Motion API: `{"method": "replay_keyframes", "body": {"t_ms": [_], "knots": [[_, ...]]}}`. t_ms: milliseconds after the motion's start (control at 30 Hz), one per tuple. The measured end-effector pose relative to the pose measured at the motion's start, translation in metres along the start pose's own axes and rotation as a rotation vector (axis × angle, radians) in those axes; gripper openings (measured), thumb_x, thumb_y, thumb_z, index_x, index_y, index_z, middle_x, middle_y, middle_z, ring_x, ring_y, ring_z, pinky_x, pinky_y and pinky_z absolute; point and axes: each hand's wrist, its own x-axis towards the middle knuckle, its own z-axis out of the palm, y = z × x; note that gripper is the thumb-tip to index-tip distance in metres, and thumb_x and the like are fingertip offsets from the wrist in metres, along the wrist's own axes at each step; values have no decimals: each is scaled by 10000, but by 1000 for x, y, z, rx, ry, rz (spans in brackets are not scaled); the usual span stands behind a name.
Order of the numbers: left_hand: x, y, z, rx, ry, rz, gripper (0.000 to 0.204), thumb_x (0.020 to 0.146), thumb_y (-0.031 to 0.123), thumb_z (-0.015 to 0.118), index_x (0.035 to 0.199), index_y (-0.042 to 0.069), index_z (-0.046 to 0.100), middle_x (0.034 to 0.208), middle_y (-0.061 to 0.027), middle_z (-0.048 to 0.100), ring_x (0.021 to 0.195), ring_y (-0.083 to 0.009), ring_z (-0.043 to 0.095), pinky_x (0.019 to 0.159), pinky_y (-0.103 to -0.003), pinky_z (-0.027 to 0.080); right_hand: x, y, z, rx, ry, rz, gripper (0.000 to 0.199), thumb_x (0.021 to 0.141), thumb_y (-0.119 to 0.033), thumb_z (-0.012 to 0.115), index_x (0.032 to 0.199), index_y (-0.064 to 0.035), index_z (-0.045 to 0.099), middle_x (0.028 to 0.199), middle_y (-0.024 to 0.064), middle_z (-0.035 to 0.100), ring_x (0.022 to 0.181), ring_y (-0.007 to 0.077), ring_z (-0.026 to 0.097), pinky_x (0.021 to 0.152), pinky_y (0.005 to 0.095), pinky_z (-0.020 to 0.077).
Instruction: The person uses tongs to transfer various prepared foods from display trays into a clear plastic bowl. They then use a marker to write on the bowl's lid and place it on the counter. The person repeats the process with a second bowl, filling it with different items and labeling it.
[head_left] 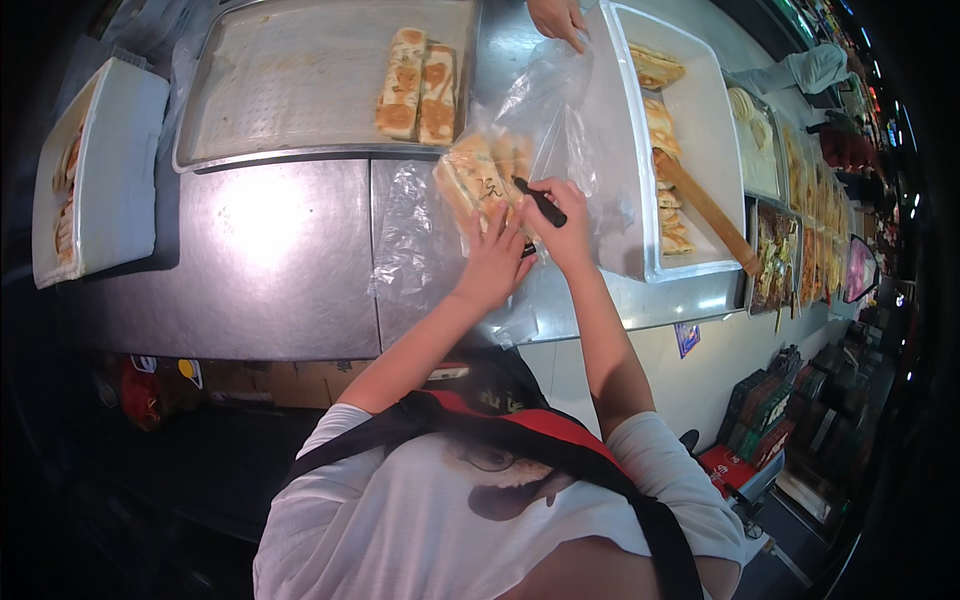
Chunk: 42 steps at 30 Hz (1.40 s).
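The clear plastic bag (558, 105), with flatbreads (470, 172) inside, is lying on the steel counter (260, 250) at 12 o'clock. The right hand (562, 215), at 4 o'clock of the breads, is grasping a black marker (540, 203). The left hand (492, 262), at 6 o'clock, is resting spread fingers on the bag; whether it is also gripping the small black piece (528, 250) near its thumb cannot be determined. Another person's hand (558, 20) is meeting the loose film at 1 o'clock.

Handling: the film is probably behaving as limp and slippery, the breads as light, soft and easily crushed. Supporting from beneath is likely suiting them best; gathered film at 1 o'clock is offering a lifting hold.
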Motion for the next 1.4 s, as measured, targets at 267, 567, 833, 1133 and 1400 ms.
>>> {"method": "replay_keyframes", "body": {"t_ms": [267, 567, 833, 1133, 1400], "knots": [[-31, 49, -83, -510, 57, -32, 255, 865, 159, 722, 1075, 46, 632, 1157, -142, 619, 1140, -334, 568, 958, -397, 455, -61, -80, -108, 674, 128, 61, 205, 849, 18, 704, 871, -44, 509, 764, 9, 565, 658, 62, 514, 574, 224, 390], [-24, 253, -37, -498, -142, 309, 266, 823, 121, 747, 1043, 29, 630, 895, -130, 633, 805, -311, 606, 720, -367, 479, -208, -38, -296, 671, 173, 9, 253, 816, 41, 712, 762, -51, 483, 673, -25, 485, 604, 40, 429, 534, 222, 341], [-22, 455, 91, -521, -509, 486, 288, 876, 182, 722, 1096, 17, 635, 920, -140, 647, 806, -293, 620, 724, -361, 484, -391, 49, -461, 621, 340, 209, 232, 806, -70, 780, 782, -56, 550, 708, -37, 569, 611, 30, 492, 541, 205, 369], [46, 603, 227, -837, -1068, 300, 298, 1032, 283, 510, 1229, 67, 570, 962, -57, 652, 883, -110, 560, 821, -280, 455, -515, 140, -607, 611, 206, 306, 348, 806, 32, 762, 1140, 9, 667, 962, 119, 719, 866, 157, 705, 715, 265, 538], [139, 731, 375, -865, -1202, 67, 163, 1038, 266, 498, 980, 114, 492, 782, 50, 440, 713, -44, 416, 602, -209, 358, -519, 236, -737, 482, 332, 486, 378, 852, 42, 688, 1224, 20, 621, 963, 106, 703, 787, 125, 648, 662, 257, 520]]}}
